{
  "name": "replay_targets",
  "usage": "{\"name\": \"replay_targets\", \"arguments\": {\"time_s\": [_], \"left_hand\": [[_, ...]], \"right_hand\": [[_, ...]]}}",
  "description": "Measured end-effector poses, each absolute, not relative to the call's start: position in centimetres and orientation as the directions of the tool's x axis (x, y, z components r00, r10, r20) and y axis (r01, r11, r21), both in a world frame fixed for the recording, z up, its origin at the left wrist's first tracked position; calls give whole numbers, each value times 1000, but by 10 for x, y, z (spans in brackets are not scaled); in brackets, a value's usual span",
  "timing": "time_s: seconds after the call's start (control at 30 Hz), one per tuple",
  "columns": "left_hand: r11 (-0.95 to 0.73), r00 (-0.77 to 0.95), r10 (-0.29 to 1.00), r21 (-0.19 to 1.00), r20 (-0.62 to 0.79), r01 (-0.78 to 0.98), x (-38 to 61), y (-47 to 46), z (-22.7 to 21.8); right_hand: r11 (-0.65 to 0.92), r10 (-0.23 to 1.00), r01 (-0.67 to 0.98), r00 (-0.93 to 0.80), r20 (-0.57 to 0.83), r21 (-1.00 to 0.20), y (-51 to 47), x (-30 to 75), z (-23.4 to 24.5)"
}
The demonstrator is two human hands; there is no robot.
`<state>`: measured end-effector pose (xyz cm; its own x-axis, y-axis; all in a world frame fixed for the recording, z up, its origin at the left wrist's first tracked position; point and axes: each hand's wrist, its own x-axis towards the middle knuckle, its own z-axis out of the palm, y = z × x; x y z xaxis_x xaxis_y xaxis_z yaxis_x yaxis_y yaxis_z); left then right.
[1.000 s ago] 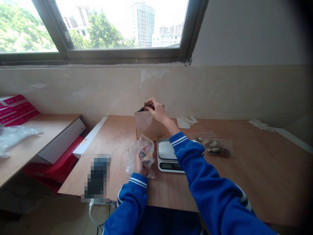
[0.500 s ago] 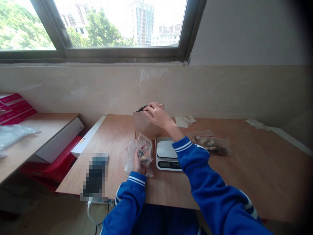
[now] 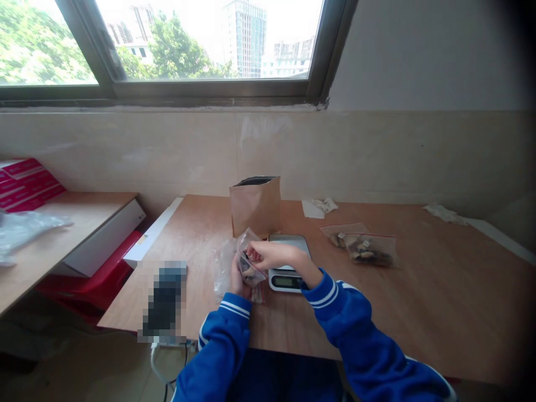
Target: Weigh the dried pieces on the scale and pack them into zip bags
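Observation:
My left hand (image 3: 237, 281) is wrapped round a small clear zip bag (image 3: 255, 276) with dark and tan pieces inside, its mouth tilted up. At that mouth, my right hand (image 3: 270, 255) has its fingers bent together and dipping in; a small dark bit shows by the fingertips, too small to name. Behind both hands a brown paper bag (image 3: 255, 207) stands upright with its top open. A white digital scale (image 3: 283, 282) lies just right of the zip bag, partly under my right forearm. Clear plastic bags (image 3: 223, 273) lie beside my left hand.
Two filled zip bags (image 3: 371, 249) lie overlapping right of the scale. White crumpled scraps (image 3: 325, 205) rest near the wall. A blurred-out dark object (image 3: 165, 301) lies at the table's left edge, above a white cable (image 3: 154, 360). A red stool (image 3: 92, 279) stands between the tables.
My right hand has come down from the paper bag's top to the zip bag's mouth, uncovering the paper bag's opening. My left hand keeps its hold on the zip bag.

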<state>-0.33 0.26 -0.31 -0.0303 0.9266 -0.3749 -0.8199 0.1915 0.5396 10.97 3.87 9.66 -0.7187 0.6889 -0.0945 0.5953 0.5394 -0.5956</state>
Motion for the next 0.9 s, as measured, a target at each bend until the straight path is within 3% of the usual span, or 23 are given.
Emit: {"name": "replay_targets", "arguments": {"time_s": [0.1, 0.2, 0.33, 0.43, 0.53, 0.73, 0.9], "left_hand": [[181, -15, 942, 546, -335, -818, -3, 3, -2], [166, -26, 947, 556, -321, -814, -4, 2, -5], [117, -90, 949, 606, -301, -787, -6, 2, -12], [108, -123, 944, 637, -307, -763, -4, 3, -16], [70, -165, 942, 649, -293, -757, -2, 4, -18], [88, -139, 948, 653, -288, -753, -3, 4, -24], [91, -132, 949, 652, -285, -752, -4, 5, -26]], "right_hand": [[614, 671, 634, -733, -114, -470, 34, 110, 95], [651, 691, 648, -722, -45, -395, 29, 108, 94], [601, 693, 607, -720, -39, -519, 28, 107, 93], [599, 694, 540, -718, 49, -592, 30, 107, 92], [638, 697, 539, -708, 114, -550, 31, 107, 87], [620, 705, 617, -709, -1, -486, 28, 108, 80], [623, 709, 609, -705, 26, -490, 26, 108, 79]]}}
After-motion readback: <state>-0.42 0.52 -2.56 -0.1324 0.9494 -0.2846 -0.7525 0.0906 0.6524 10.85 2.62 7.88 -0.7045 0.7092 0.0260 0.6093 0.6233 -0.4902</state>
